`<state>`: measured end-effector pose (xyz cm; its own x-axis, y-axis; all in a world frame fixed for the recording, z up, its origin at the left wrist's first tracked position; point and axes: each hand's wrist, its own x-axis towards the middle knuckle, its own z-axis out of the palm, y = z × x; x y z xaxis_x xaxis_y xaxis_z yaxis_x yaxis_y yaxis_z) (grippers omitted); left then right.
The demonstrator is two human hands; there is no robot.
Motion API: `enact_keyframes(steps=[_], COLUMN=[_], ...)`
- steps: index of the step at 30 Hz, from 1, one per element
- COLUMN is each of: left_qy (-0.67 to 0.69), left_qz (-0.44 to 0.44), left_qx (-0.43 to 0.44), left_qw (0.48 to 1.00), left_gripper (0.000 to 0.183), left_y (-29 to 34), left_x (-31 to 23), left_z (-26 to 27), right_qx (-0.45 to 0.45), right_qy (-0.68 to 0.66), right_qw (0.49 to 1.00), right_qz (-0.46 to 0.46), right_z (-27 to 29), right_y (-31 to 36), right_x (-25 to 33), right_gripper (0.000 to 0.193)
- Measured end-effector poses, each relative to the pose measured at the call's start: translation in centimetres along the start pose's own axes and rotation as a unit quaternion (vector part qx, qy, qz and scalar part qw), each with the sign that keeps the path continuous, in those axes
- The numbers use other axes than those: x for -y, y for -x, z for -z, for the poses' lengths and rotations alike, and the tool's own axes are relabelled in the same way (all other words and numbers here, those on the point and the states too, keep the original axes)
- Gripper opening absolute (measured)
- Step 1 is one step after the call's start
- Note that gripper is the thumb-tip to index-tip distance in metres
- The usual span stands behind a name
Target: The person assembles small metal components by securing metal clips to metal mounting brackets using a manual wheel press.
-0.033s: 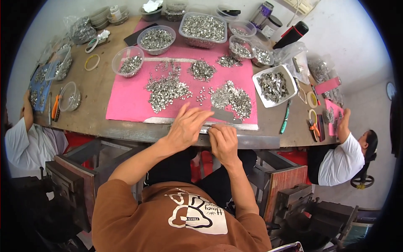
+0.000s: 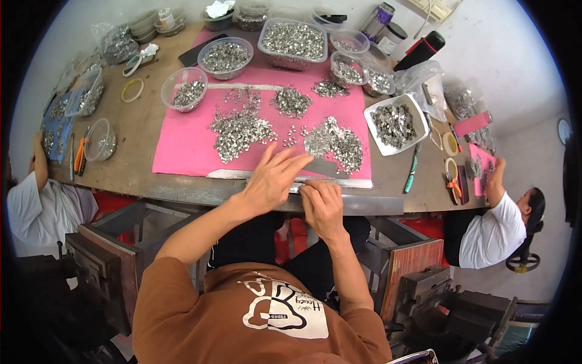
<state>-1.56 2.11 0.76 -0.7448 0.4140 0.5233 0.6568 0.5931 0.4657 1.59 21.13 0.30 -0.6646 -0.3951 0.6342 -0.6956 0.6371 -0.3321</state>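
At the table's near edge, my left hand (image 2: 276, 181) reaches over a metal strip with its fingers stretched out and apart; its thumb is mostly hidden. Close beside it, my right hand (image 2: 322, 203) has its fingers curled and pressed together at the same edge. Whatever they pinch is too small or hidden to name. A thin grey flat plate (image 2: 322, 167) lies just beyond the fingertips on a pink mat (image 2: 182, 142). Small shiny metal pieces lie there in heaps: a wide heap (image 2: 239, 136) at left, a smaller heap (image 2: 291, 102) behind, another heap (image 2: 345, 148) at right.
Clear tubs of metal pieces (image 2: 294, 39) line the mat's back. A white square tray (image 2: 397, 145) holds more at right, near a green-handled tool (image 2: 412, 173). Orange-handled pliers (image 2: 80, 156) lie at left. Co-workers sit at both sides, one in a white shirt (image 2: 494, 239).
My left hand's fingers have lifted and shifted slightly to the right. My right hand stays in place, and the heaps look the same.
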Motion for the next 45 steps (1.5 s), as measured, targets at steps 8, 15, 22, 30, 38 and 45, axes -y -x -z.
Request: enact_keyframes(steps=[8,15,22,30,38,45], left_qy=[-0.084,-0.008,0.019,-0.032,-0.063,0.005], left_qz=[-0.049,-0.021,0.015,-0.054,-0.083,-0.037], left_qx=[0.186,0.152,0.045,0.077,0.057,0.0], left_qw=[0.978,0.988,0.999,0.995,0.993,0.999], left_gripper=[0.045,0.029,0.01,0.012,0.009,0.007], left_y=[-2.9,-0.9,-2.0,-3.6,-3.3,-1.8], left_x=[3.2,3.6,4.2,4.4,4.7,2.0], left_z=[-1.0,1.1,0.2,-0.5,-1.1,0.3], right_qx=[-0.024,-0.008,-0.001,-0.007,0.009,0.007], right_qy=[-0.025,-0.001,0.047,0.042,0.106,0.096], right_qw=[0.993,0.994,0.988,0.986,0.983,0.986], right_qz=[-0.112,-0.112,-0.15,-0.162,-0.147,-0.139], right_z=[1.5,1.2,-0.4,0.1,-1.3,-0.8], right_y=[0.1,-1.3,-2.3,-2.0,-2.8,-2.6], right_x=[-2.1,-4.8,-4.9,-4.9,-4.3,-4.5], right_gripper=[0.024,0.016,0.007,0.011,0.01,0.01])
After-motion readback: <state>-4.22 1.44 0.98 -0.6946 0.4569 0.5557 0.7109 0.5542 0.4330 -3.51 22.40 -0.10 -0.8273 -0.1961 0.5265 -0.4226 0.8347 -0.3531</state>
